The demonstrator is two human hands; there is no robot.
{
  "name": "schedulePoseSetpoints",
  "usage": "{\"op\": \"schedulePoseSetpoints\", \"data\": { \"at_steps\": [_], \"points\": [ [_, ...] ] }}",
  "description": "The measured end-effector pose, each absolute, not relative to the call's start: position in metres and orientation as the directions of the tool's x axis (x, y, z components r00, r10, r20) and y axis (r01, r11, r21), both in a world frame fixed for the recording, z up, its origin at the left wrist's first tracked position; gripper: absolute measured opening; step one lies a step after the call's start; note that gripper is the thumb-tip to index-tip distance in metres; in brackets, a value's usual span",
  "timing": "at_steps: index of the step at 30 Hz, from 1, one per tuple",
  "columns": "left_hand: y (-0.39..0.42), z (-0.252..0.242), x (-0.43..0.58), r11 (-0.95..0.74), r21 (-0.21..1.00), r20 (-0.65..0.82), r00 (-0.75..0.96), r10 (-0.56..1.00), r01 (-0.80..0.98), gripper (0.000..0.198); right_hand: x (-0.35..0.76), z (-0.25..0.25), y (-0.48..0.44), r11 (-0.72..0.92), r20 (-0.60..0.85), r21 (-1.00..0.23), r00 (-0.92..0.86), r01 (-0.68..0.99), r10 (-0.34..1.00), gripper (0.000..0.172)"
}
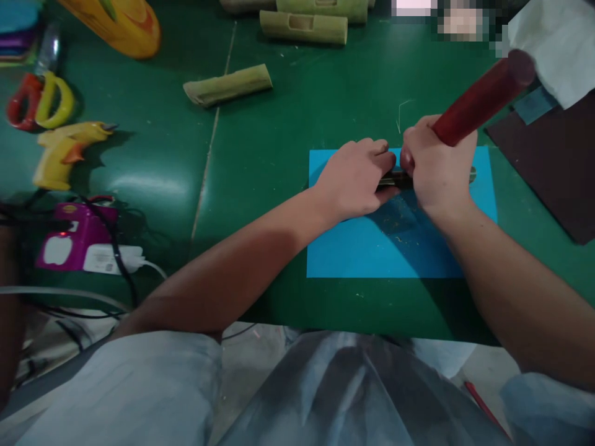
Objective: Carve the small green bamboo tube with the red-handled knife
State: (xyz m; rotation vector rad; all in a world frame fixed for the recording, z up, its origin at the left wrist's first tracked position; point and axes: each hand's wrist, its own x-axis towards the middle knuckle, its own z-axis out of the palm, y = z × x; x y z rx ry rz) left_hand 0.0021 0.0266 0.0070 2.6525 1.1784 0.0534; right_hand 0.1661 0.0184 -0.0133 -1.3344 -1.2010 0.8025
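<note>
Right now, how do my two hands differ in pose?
The left hand holds a slim piece, while the right hand grips a thick red handle. The left hand's thumb and fingers are parted around it; the right hand is curled into a fist. Both are bare and over the blue sheet.

The worktop (279, 167) before me is deep green, crossed by a pale line (209, 155). I see a bright blue sheet (362, 257) flecked with straw-coloured bits (403, 238), a dark red handle (483, 99) and a dull olive stick (395, 179). The bamboo (230, 87) is yellowish green, the glue gun (56, 152) yellow with an orange trigger (74, 153), the socket block (97, 220) magenta, the board (551, 170) dark brown.
</note>
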Motion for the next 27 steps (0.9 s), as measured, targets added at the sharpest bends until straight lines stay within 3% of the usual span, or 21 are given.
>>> {"op": "schedulePoseSetpoints", "data": {
  "at_steps": [6, 13, 22, 27],
  "points": [
    [0.029, 0.001, -0.002, -0.688, 0.242, 0.017, 0.706, 0.708, 0.685, 0.033, 0.165, -0.014, 0.02, 0.1, 0.133, -0.987, 0.302, 0.124, 0.944, 0.066],
    [0.027, 0.008, 0.003, -0.652, 0.201, -0.07, 0.675, 0.735, 0.731, 0.041, 0.163, -0.007, 0.018, 0.143, 0.161, -0.986, 0.309, 0.08, 0.937, 0.062],
    [0.029, 0.002, 0.001, -0.658, 0.236, -0.012, 0.679, 0.734, 0.715, 0.034, 0.16, 0.002, 0.012, 0.137, 0.147, -0.989, 0.316, 0.054, 0.937, 0.056],
    [0.028, 0.006, 0.002, -0.637, 0.243, -0.071, 0.669, 0.74, 0.731, 0.034, 0.163, -0.011, 0.017, 0.132, 0.16, -0.985, 0.282, 0.114, 0.946, 0.064]
  ]
}}
